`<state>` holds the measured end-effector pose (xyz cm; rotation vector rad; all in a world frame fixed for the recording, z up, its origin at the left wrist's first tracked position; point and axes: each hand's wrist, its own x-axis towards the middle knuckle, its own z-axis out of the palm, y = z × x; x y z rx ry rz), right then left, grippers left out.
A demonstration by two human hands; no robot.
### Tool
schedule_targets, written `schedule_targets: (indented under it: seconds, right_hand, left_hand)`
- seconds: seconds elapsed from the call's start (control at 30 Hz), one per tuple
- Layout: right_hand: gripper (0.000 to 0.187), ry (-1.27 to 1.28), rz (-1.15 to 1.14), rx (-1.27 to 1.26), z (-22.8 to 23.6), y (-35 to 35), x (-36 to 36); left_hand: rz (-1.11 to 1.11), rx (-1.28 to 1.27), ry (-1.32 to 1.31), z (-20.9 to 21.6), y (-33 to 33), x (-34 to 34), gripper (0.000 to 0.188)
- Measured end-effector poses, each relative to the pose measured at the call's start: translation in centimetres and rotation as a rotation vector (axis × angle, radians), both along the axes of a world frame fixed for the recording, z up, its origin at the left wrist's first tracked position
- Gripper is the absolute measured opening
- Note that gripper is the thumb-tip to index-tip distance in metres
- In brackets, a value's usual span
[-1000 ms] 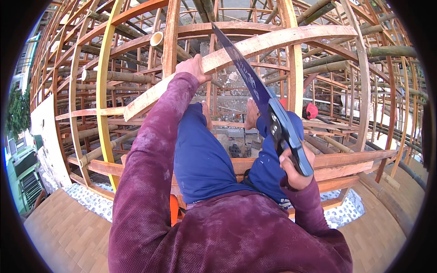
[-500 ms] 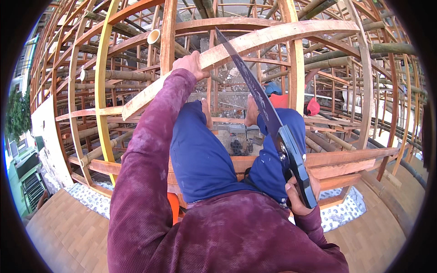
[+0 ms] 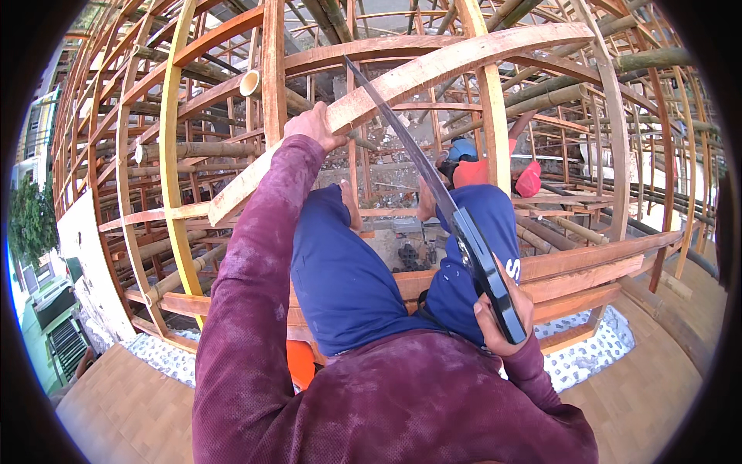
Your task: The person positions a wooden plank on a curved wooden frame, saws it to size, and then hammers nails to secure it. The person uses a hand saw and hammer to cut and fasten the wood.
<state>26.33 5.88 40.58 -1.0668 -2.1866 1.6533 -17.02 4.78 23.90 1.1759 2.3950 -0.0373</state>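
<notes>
My left hand [image 3: 315, 127] is closed on a long pale wooden plank [image 3: 448, 63], which slants up from near the left knee to the upper right. In my right hand [image 3: 506, 317] is a handsaw [image 3: 485, 267], gripped by its black handle over my right thigh. Its dark blade points up and left, narrowing to a tip beyond the plank. The blade crosses the plank just right of my left hand; whether its teeth touch the wood I cannot tell. My legs in blue trousers [image 3: 348, 267] are spread below.
A timber and bamboo framework surrounds me, with a yellow upright [image 3: 170, 147] at left and a post [image 3: 491, 116] ahead. Beams [image 3: 572, 267] run under my thighs. Lower down, another person in a red top [image 3: 471, 173] and blue headwear is partly hidden by the post.
The saw has shifted slightly left and turned, so its blade looks narrower. The plank's near left end sits a little lower in view. More of the person below shows. Both grips are kept.
</notes>
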Motion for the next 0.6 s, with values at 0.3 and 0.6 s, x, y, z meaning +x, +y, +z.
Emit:
schedule_targets:
  seconds: [0.3, 0.6]
  right_hand:
    - [0.010, 0.261, -0.084, -0.098, -8.7, 10.8, -17.0]
    - [0.071, -0.033, 0.010, 0.015, 1.6, -0.2, 1.0]
  left_hand:
    - [-0.035, -0.057, 0.008, 0.7, 2.7, 0.3, 0.071]
    - [-0.011, -0.047, -0.042, 0.6, 0.7, 0.4, 0.072]
